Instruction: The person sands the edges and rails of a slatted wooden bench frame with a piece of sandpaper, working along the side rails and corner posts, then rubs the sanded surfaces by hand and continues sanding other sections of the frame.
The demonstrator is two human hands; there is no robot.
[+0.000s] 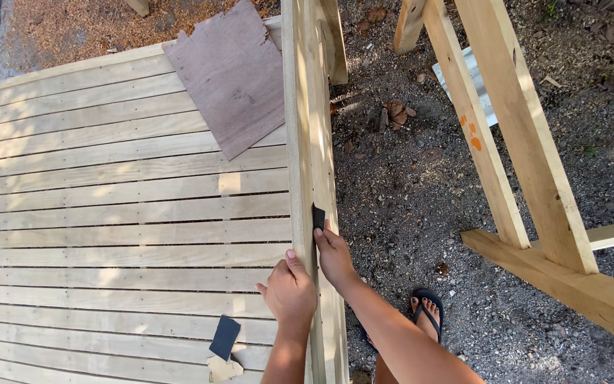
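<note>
At frame centre, the right hand [333,254] is pressing dark sandpaper [318,217] under closed fingers against the upright plank [307,142], the left hand [289,290] is gripping its edge, and most of its length is looking untouched.

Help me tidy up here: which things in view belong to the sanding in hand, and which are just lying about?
In use:
dark sandpaper piece under the right hand
upright pale wooden board, steadied by the left hand

Lying about:
brown plywood sheet
spare dark sandpaper piece
pale torn scrap
</note>
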